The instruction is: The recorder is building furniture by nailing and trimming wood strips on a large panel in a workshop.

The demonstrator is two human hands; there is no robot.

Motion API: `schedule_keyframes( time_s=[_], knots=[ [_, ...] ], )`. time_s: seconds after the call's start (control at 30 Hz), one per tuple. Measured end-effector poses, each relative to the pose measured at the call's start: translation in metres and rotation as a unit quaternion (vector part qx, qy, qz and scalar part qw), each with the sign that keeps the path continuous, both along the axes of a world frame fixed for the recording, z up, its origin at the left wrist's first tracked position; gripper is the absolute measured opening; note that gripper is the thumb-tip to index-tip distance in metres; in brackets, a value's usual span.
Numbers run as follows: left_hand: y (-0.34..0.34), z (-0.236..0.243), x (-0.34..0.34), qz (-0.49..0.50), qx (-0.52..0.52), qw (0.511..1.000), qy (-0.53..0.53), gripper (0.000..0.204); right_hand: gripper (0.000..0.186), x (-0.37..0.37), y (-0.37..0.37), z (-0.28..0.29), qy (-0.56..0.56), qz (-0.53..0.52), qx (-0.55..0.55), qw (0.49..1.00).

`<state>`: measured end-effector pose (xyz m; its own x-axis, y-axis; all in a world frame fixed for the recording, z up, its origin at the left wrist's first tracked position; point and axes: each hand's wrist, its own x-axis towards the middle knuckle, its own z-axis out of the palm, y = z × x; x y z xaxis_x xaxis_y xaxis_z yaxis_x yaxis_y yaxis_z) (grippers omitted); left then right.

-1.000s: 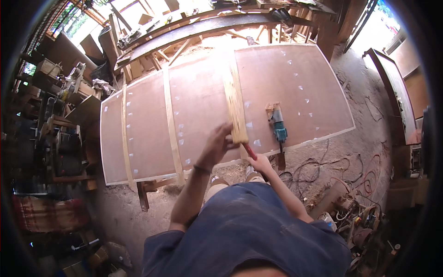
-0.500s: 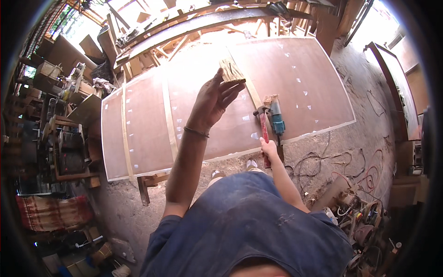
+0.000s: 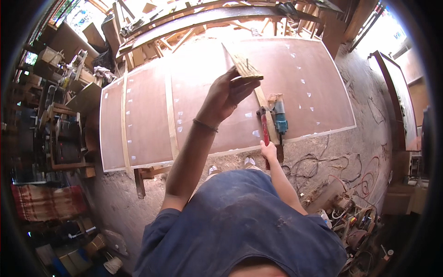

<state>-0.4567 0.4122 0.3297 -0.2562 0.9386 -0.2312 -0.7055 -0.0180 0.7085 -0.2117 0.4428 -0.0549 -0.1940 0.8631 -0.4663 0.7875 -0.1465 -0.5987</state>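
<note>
Panel (image 3: 147, 106) laid out below. Over it, in left hand (image 3: 228, 94), strip (image 3: 242, 67) pinched between thumb and fingers. Nail-like pin (image 3: 247, 62) seen upright by its close end; fingers best kept out from under it. Hammer (image 3: 264, 127) grasped by right hand (image 3: 268, 150), grip wrapped round handle; head best kept clear of power tool (image 3: 280, 122) just beside.

Part of the red hammer handle (image 3: 265, 128) hidden inside the right hand (image 3: 268, 150)
</note>
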Motion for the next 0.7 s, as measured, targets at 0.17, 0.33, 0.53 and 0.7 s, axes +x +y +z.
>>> schedule_keyframes(
  time_s=[0.17, 0.33, 0.53, 0.7],
  knots=[
    [0.001, -0.002, -0.002, -0.005, 0.021, 1.000, 0.003, 0.040, 0.057, -0.002, -0.005, 0.030, -0.098, 0.063, 0.008, 0.993],
    [0.001, -0.009, -0.008, -0.012, 0.008, 1.000, -0.023, 0.043, 0.055, 0.001, -0.011, 0.023, -0.091, 0.046, 0.033, 0.994],
    [-0.005, -0.019, -0.003, -0.003, -0.018, 1.000, -0.024, 0.036, 0.052, 0.000, -0.013, 0.021, -0.084, 0.035, 0.027, 0.995],
    [-0.050, -0.096, 0.007, -0.083, -0.089, 0.991, 0.047, 0.033, 0.050, 0.005, -0.014, 0.030, -0.075, 0.042, 0.024, 0.996]
  ],
)
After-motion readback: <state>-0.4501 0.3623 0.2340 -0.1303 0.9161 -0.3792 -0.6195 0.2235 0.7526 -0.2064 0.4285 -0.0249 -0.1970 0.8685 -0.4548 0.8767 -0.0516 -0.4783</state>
